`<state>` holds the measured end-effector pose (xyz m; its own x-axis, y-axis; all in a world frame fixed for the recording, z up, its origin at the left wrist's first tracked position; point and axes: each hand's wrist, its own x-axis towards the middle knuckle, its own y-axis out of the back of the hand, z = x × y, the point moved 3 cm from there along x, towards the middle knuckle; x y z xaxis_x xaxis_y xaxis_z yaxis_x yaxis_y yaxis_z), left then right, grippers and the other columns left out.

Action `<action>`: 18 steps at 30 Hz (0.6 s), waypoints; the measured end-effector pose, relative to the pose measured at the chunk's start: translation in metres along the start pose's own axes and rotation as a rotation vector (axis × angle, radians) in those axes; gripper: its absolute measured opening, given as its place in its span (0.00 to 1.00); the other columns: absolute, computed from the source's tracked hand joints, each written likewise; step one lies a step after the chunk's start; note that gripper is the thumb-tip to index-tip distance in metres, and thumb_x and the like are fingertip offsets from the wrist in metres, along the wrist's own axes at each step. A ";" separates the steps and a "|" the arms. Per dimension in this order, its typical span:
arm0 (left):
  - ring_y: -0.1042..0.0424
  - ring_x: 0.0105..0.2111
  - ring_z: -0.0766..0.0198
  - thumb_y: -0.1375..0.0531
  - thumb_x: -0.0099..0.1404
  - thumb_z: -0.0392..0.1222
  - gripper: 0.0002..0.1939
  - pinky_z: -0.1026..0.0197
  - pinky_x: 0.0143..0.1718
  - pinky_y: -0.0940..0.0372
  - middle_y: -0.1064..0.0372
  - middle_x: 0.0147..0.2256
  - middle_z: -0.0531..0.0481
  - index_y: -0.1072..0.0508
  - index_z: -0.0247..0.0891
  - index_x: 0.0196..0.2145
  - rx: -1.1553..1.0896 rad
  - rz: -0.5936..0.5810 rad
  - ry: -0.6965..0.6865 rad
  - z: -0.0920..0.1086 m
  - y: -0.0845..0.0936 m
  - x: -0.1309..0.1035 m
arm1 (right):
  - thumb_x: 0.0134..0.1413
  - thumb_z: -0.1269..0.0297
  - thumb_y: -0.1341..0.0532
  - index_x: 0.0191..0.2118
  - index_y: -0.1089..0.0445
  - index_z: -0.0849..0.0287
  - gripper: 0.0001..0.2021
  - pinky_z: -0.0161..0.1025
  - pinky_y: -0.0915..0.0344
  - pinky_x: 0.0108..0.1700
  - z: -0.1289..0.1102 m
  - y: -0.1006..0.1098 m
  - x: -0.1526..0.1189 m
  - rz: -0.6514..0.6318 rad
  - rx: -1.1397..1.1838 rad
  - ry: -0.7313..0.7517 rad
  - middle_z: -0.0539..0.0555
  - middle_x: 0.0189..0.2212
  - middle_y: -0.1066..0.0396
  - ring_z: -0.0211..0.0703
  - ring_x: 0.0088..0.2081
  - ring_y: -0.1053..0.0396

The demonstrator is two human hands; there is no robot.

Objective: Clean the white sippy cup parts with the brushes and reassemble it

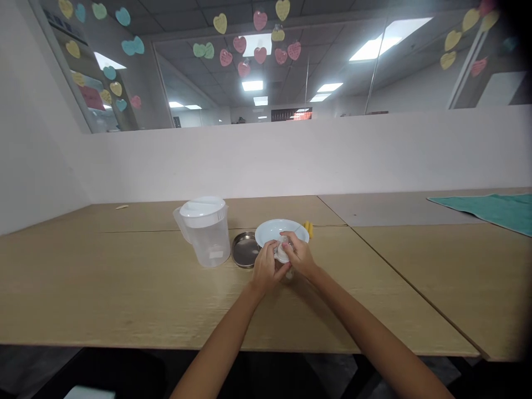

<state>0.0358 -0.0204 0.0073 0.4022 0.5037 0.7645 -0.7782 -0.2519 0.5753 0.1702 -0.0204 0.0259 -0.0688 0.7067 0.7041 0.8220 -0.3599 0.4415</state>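
A small white object [282, 253], perhaps a cup or lid, is between my two hands, just in front of a pale blue-white bowl [266, 231]. My left hand [265, 269] grips its left side with the fingers curled. On its right side, my right hand [300, 255] has its thumb and fingers closed on it. Part of the object is hidden by my fingers. Left of the bowl lies a round, shallow metal pan [245, 250], close to my left hand. Something yellow [308, 229] shows at the bowl's right edge.
A clear plastic pitcher [211, 241] with a white lid stands left of the pan. A green cloth [499, 209] lies at the far right of the wooden table [145, 288]. Behind is a white wall [266, 160] below a window with heart-shaped notes.
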 end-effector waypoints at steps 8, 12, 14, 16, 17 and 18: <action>0.35 0.43 0.56 0.44 0.60 0.53 0.23 0.54 0.43 0.37 0.36 0.44 0.41 0.40 0.34 0.47 -0.004 -0.008 0.027 -0.001 -0.002 0.001 | 0.59 0.52 0.53 0.49 0.37 0.58 0.19 0.34 0.37 0.38 -0.001 0.000 -0.002 0.032 0.024 -0.004 0.53 0.37 0.29 0.39 0.33 0.32; 0.34 0.40 0.56 0.46 0.61 0.54 0.21 0.54 0.42 0.38 0.35 0.40 0.43 0.38 0.35 0.44 0.026 -0.026 0.053 -0.003 -0.003 0.000 | 0.59 0.52 0.53 0.50 0.37 0.57 0.20 0.35 0.37 0.36 -0.004 0.001 -0.006 0.069 -0.004 -0.067 0.51 0.33 0.29 0.38 0.29 0.34; 0.34 0.40 0.56 0.46 0.61 0.55 0.21 0.54 0.42 0.38 0.34 0.40 0.43 0.38 0.35 0.43 0.043 -0.029 0.055 -0.004 -0.004 0.000 | 0.59 0.52 0.52 0.52 0.38 0.56 0.20 0.37 0.37 0.38 -0.002 0.000 -0.009 0.079 -0.019 -0.074 0.51 0.34 0.29 0.40 0.31 0.33; 0.35 0.41 0.56 0.46 0.61 0.55 0.21 0.53 0.43 0.39 0.34 0.41 0.42 0.38 0.35 0.43 0.047 -0.022 0.048 -0.004 -0.004 -0.001 | 0.58 0.52 0.50 0.54 0.41 0.58 0.22 0.40 0.37 0.43 0.001 0.000 -0.012 0.084 -0.032 -0.026 0.55 0.41 0.30 0.44 0.39 0.32; 0.35 0.42 0.55 0.46 0.61 0.55 0.22 0.53 0.44 0.39 0.35 0.41 0.42 0.38 0.35 0.43 0.043 -0.011 0.042 -0.004 -0.005 -0.001 | 0.57 0.51 0.49 0.55 0.42 0.59 0.24 0.42 0.38 0.47 0.002 0.000 -0.013 0.085 -0.036 0.006 0.57 0.45 0.32 0.46 0.44 0.34; 0.36 0.43 0.55 0.46 0.61 0.55 0.22 0.52 0.44 0.40 0.35 0.42 0.42 0.38 0.35 0.44 0.036 0.004 0.038 -0.003 -0.005 -0.002 | 0.56 0.51 0.47 0.55 0.42 0.60 0.25 0.44 0.40 0.50 0.004 0.000 -0.013 0.084 -0.035 0.033 0.58 0.49 0.35 0.48 0.48 0.36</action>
<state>0.0371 -0.0176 0.0022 0.3799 0.5336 0.7556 -0.7616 -0.2831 0.5829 0.1733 -0.0277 0.0146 -0.0197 0.6533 0.7569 0.8056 -0.4380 0.3990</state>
